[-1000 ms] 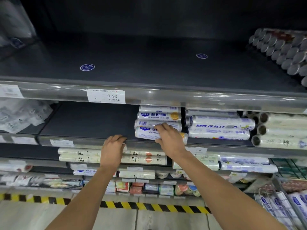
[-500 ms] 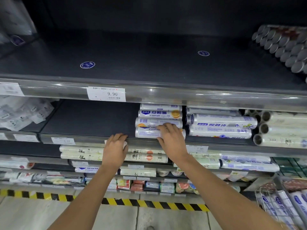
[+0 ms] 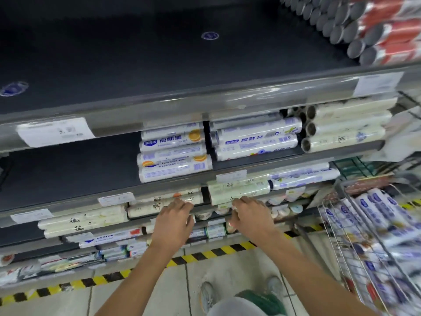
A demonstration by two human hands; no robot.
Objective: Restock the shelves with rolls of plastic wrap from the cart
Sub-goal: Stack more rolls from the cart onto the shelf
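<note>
Two bare hands are held side by side below the front edge of the middle shelf [image 3: 68,169]. The left hand [image 3: 175,222] is seen with its fingers loosely bent and nothing in them. The right hand [image 3: 250,215] is likewise loosely curled, palm down, and nothing is gripped. Whether either hand touches the pale rolls [image 3: 238,190] just behind the fingertips cannot be told through the blur.

The rolls of plastic wrap [image 3: 173,151] are found above the hands, stacked lengthwise at the front edge of the middle shelf, near its middle. Four white rolls are counted, wrapped in clear film and printed with blue lettering and orange slices. Just to their right, three white rolls with blue and violet print [image 3: 255,137] are stacked. At the shelf's right end, cream rolls [image 3: 346,126] are piled with open tube ends turned leftwards.

At the right edge of the view the wire cart [image 3: 329,215] is seen, filled with more white-and-blue rolls [image 3: 373,208], too smeared to be counted. On the top shelf [image 3: 136,65], grey-capped red rolls [image 3: 376,26] are heaped at the right back corner, and two round blue stickers [image 3: 209,35] are fixed to its surface.
</note>
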